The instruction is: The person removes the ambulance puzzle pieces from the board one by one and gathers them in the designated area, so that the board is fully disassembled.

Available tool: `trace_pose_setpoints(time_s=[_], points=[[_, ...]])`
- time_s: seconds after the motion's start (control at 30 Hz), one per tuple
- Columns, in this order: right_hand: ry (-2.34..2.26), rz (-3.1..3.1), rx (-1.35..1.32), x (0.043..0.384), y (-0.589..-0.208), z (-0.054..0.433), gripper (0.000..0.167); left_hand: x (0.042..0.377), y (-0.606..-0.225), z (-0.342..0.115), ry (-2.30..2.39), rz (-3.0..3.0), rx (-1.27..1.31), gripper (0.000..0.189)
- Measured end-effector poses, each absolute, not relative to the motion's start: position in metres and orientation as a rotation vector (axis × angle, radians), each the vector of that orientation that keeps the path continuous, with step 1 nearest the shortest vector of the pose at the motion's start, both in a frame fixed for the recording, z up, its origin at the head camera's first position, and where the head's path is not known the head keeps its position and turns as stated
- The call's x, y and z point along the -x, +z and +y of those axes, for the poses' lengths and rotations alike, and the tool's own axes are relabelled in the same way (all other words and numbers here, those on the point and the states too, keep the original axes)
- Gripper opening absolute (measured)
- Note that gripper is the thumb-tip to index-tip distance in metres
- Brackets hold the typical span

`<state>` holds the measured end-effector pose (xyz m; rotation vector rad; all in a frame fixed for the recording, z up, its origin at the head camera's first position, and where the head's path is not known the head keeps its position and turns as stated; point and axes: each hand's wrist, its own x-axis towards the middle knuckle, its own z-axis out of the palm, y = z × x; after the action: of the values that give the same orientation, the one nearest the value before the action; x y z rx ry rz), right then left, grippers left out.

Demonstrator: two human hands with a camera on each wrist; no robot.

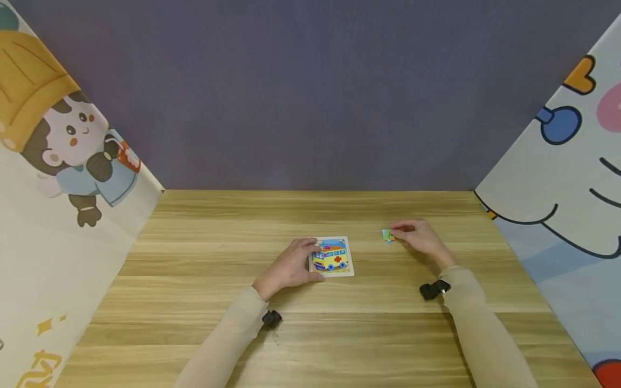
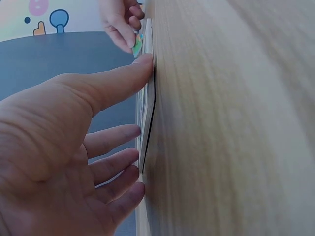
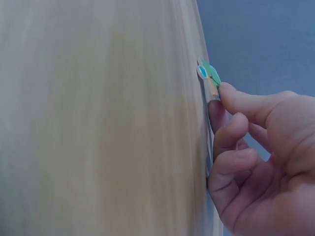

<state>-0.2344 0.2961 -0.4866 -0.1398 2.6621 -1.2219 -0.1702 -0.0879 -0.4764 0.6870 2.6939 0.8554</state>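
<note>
1. Left hand (image 1: 290, 265): fingers extended and spread, thumb apart from them. The hand spans the left side of the puzzle board (image 1: 335, 258), with the thumb touching its near edge and the fingers at its left side and far-left corner.
2. Puzzle board: lies on the wood-grain counter (image 1: 368, 334), between the hands, directly to the right of the left hand. It has a white border and a picture of a yellow vehicle with a red cross and blue wheels.
3. Right hand (image 1: 418, 236): pinches the puzzle piece (image 1: 387, 235) between thumb and fingers; the remaining fingers are curled.
4. Puzzle piece: located at the left side of the right hand, well apart from the left hand. Visible colors are green, orange and blue. Contact with the counter cannot be determined.
5. Forearms: a beige left sleeve (image 1: 223, 339) and a beige right sleeve (image 1: 485, 323) run back from the hands. A black device is worn at each wrist.
6. Dark back panel (image 1: 310, 97): stands beyond both hands.
</note>
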Motion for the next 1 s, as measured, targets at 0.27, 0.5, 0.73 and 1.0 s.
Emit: trace_pose_setpoints(time_s=[0.27,0.5,0.73,1.0], points=[[-1.126,2.723,0.125,0.236,-0.489,0.312,0.043,0.171,-0.478,-0.089,0.856,2.682,-0.694,0.073],[-1.122,2.714,0.111,0.240,-0.491,0.318,0.045,0.173,-0.478,-0.089,0.851,2.680,-0.693,0.074],[-1.126,2.712,0.115,0.240,-0.492,0.318,0.046,0.171,-0.475,-0.089,0.835,2.677,-0.685,0.074],[-1.122,2.729,0.114,0.241,-0.491,0.316,0.045,0.171,-0.476,-0.089,0.850,2.681,-0.675,0.073]])
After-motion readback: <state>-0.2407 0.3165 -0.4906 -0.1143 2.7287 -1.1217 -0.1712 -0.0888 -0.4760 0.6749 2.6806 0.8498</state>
